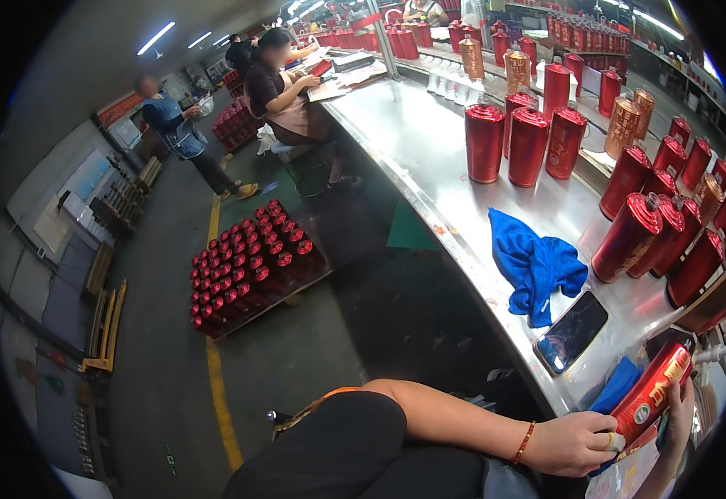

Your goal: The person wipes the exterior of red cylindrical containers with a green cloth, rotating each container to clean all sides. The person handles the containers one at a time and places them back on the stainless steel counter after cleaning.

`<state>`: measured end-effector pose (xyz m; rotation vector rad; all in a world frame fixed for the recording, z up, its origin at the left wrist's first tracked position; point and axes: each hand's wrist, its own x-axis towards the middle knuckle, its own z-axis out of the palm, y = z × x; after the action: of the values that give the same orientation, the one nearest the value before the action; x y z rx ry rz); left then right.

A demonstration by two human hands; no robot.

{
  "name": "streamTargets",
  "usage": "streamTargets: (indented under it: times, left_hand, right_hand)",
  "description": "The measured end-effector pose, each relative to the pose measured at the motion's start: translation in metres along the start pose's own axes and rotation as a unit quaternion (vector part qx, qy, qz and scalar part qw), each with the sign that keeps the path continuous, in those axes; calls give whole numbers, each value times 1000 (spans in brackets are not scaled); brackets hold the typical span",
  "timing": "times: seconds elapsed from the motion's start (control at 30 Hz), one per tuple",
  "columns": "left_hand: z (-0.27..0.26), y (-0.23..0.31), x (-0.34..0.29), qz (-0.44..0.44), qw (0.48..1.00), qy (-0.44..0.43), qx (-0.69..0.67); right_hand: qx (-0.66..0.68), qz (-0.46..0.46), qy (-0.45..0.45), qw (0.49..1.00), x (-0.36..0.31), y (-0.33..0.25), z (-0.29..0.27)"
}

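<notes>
bottle: red, tilted
left hand: gripping its lower end
right hand: gripping its side
smartphone: lies on the tabletop, near a blue cloth

The single fisheye view looks from the wearer's head, beside and above the metal bench, facing down and obliquely along it; the bench's nearest stretch is close, its other end well off.

Metal bench with bottles, cloth and phone
Nearer the person than the crumpled blue cloth, just beside it, lies a black phone; red bottles stand beyond the cloth, more bottles to its right.
</notes>
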<state>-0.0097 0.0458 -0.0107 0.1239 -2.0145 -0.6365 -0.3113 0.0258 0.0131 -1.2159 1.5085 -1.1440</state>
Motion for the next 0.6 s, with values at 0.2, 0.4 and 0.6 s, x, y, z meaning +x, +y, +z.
streamTargets:
  times: [0.2, 0.4, 0.6]
  left_hand:
    - [8, -3, -5, -8, 999, 17, -35]
    - [9, -2, -6, 12, 1000, 16, -2]
    - [4, -2, -3, 33, 999, 1, -13]
  right_hand:
    - [241, 51, -73, 966, 9, 63, -33]
    - [-52, 10, -6, 999, -1, -21, 7]
    - [177, 27, -40, 983, 11, 30, -11]
